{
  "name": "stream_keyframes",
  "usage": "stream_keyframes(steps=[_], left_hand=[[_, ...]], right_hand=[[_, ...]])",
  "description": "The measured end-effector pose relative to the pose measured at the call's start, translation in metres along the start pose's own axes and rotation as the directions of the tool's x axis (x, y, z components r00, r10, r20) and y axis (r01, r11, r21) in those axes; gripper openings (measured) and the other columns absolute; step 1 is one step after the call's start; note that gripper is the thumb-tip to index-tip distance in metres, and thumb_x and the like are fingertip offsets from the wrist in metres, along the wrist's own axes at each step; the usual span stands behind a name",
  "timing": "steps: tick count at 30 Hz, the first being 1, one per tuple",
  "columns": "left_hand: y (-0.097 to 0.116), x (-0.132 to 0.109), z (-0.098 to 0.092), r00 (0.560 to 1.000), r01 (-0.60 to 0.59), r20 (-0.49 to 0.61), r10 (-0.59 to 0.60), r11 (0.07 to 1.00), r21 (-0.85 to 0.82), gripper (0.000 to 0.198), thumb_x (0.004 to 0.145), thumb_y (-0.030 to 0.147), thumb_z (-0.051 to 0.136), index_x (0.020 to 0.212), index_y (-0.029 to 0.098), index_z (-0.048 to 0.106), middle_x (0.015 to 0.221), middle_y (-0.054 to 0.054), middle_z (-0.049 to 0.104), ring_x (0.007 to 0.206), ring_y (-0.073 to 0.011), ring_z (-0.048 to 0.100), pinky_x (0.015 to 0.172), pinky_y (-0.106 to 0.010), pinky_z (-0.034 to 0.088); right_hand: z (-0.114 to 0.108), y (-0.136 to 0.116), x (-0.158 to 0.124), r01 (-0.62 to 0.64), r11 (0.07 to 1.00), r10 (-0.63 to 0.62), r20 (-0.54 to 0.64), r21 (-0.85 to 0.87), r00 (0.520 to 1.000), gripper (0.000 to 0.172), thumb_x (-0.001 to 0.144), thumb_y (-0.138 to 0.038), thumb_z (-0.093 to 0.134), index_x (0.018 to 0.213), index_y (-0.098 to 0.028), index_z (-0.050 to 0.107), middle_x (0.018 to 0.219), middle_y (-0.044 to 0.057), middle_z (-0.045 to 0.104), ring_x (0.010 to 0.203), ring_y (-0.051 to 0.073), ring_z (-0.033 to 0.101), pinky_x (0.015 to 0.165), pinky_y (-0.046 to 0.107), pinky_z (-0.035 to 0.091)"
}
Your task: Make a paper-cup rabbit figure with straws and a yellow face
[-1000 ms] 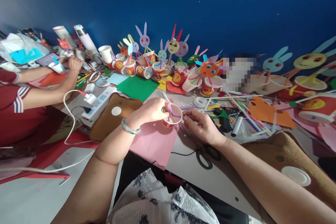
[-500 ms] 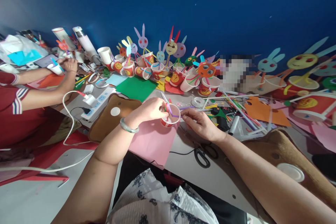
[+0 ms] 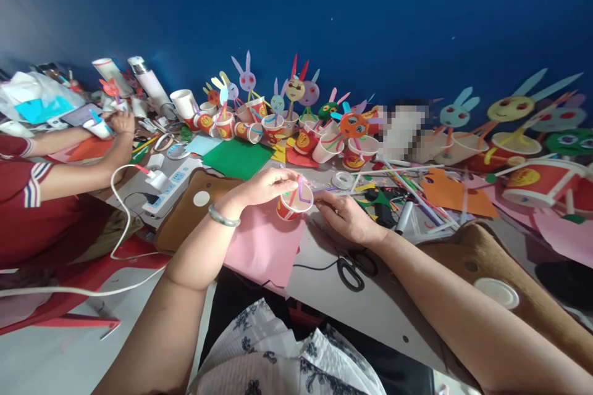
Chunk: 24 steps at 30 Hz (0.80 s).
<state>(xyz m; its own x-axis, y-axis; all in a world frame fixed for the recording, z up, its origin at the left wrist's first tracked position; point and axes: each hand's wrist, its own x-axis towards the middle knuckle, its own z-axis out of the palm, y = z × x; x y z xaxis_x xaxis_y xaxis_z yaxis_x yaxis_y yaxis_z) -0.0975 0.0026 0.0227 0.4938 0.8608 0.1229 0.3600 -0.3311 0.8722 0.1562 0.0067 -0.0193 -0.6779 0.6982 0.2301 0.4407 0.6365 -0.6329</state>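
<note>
A red-and-white paper cup (image 3: 291, 210) stands over a pink paper sheet (image 3: 259, 241), tilted a little toward me. My left hand (image 3: 269, 186) is closed at its upper left rim, thumb and fingers pinched there. Inside the cup a bent purple straw (image 3: 302, 193) shows, with bits of red and green beside it. The straw's lower part runs to the right rim, where my right hand (image 3: 345, 216) has its thumb and forefinger pinched together. Its very end is hidden by those fingers. Black-handled scissors (image 3: 351, 274) lie below my right hand.
Paper cups with rabbit-faced figures (image 3: 295, 90) line the blue wall. Loose straws (image 3: 428, 203), orange paper (image 3: 438, 188) and a tape roll (image 3: 343, 181) lie to the right. Left are green paper (image 3: 238, 157), a power strip (image 3: 178, 182) and a co-worker's hands (image 3: 121, 123). Brown bear-shaped mats flank me.
The cup has tipped slightly, and my left fingers have shifted over its rim. A pale straw end that stuck up by them no longer shows. My right hand stays beside the cup.
</note>
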Motion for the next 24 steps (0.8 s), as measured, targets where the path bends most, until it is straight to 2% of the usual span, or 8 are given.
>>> stream_keyframes(steps=[3, 8, 14, 17, 20, 24], left_hand=[[0.001, 0.0, -0.002, 0.999, -0.009, 0.038, 0.01, 0.999, -0.045, 0.028, 0.099, 0.028, 0.054, 0.117, 0.013, 0.071, 0.124, -0.011, 0.073, 0.116, -0.0177, 0.067, 0.103, -0.031, 0.05], [0.002, -0.003, -0.007, 0.998, 0.004, 0.063, -0.004, 1.0, -0.005, 0.031, 0.099, 0.03, 0.054, 0.12, 0.014, 0.07, 0.131, -0.012, 0.07, 0.123, -0.0194, 0.064, 0.11, -0.035, 0.047], [0.004, -0.004, -0.01, 0.993, -0.042, 0.115, 0.038, 0.999, 0.028, 0.028, 0.1, 0.031, 0.053, 0.112, 0.015, 0.073, 0.132, -0.011, 0.068, 0.128, -0.0193, 0.06, 0.115, -0.036, 0.042], [0.004, -0.006, -0.014, 0.988, -0.017, 0.15, 0.019, 1.0, -0.019, 0.025, 0.098, 0.032, 0.057, 0.106, 0.016, 0.074, 0.13, -0.011, 0.069, 0.125, -0.0201, 0.062, 0.112, -0.035, 0.045], [0.003, -0.009, -0.017, 0.985, 0.019, 0.174, -0.009, 0.998, -0.056, 0.026, 0.096, 0.034, 0.061, 0.11, 0.017, 0.074, 0.123, -0.011, 0.072, 0.117, -0.0204, 0.067, 0.105, -0.035, 0.05], [0.005, -0.008, -0.013, 0.989, 0.015, 0.147, -0.006, 0.998, -0.065, 0.026, 0.093, 0.038, 0.066, 0.104, 0.017, 0.076, 0.112, -0.01, 0.076, 0.109, -0.0209, 0.069, 0.098, -0.033, 0.052]], right_hand=[[0.001, -0.001, 0.0, 0.005, 1.0, -0.005, -0.004, -0.019, 1.0, 0.031, 0.099, -0.027, 0.041, 0.115, -0.02, 0.067, 0.096, 0.008, 0.077, 0.082, 0.019, 0.07, 0.075, 0.031, 0.051], [0.001, 0.003, 0.0, -0.031, 0.997, 0.032, 0.015, -0.072, 0.999, 0.034, 0.1, -0.03, 0.039, 0.12, -0.019, 0.065, 0.096, 0.009, 0.077, 0.083, 0.021, 0.071, 0.075, 0.032, 0.051], [0.003, 0.002, 0.0, -0.057, 0.986, 0.057, -0.004, -0.157, 0.998, 0.032, 0.098, -0.025, 0.039, 0.119, -0.02, 0.064, 0.09, 0.008, 0.077, 0.077, 0.02, 0.07, 0.07, 0.029, 0.048], [0.006, -0.001, -0.001, -0.063, 0.974, 0.063, -0.008, -0.219, 0.998, 0.032, 0.099, -0.026, 0.039, 0.12, -0.02, 0.063, 0.086, 0.008, 0.076, 0.073, 0.02, 0.069, 0.066, 0.029, 0.044], [0.01, -0.004, -0.002, -0.055, 0.957, 0.058, 0.003, -0.286, 0.998, 0.033, 0.099, -0.029, 0.039, 0.12, -0.02, 0.063, 0.081, 0.007, 0.074, 0.069, 0.02, 0.067, 0.063, 0.028, 0.041], [0.012, -0.006, -0.002, -0.034, 0.942, 0.037, 0.003, -0.334, 0.999, 0.034, 0.1, -0.03, 0.039, 0.121, -0.022, 0.063, 0.076, 0.005, 0.072, 0.067, 0.02, 0.065, 0.062, 0.028, 0.039]])
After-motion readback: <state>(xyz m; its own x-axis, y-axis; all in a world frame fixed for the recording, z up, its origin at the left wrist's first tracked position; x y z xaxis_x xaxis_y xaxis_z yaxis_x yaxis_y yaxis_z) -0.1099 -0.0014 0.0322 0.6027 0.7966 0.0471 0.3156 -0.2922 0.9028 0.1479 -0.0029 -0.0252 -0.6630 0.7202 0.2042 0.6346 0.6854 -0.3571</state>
